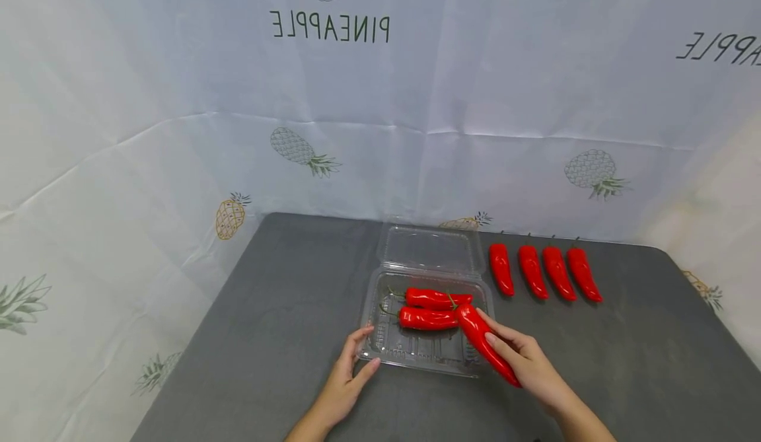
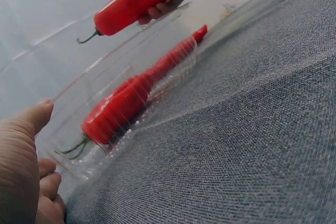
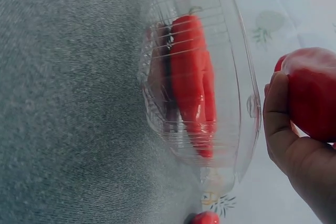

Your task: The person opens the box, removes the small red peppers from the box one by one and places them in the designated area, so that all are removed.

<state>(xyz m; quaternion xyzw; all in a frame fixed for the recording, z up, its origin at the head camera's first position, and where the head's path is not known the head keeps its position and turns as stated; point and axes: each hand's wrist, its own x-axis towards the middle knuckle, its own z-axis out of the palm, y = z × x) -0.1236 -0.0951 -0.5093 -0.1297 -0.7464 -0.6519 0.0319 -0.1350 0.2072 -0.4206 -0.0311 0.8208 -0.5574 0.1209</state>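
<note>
A clear plastic clamshell box [image 1: 410,356] stands with its lid [image 1: 431,249] folded back. Two red chili peppers [image 1: 427,319] lie side by side in its base, green stems to the left. My right hand [image 1: 526,363] grips a third red chili pepper [image 1: 484,344], held tilted above the box's right front corner, its stem end over the peppers inside. In the right wrist view, fingers [image 3: 276,108] wrap the raised pepper. My left hand [image 1: 347,376] rests at the box's left front corner, thumb and forefinger apart; the left wrist view shows its thumb [image 2: 38,116] by the rim.
Several more red chili peppers [image 1: 555,271] lie in a row on the dark grey table [image 1: 285,310], right of the lid. A white curtain [image 1: 368,98] printed with pineapples hangs behind the table's back edge and along its sides.
</note>
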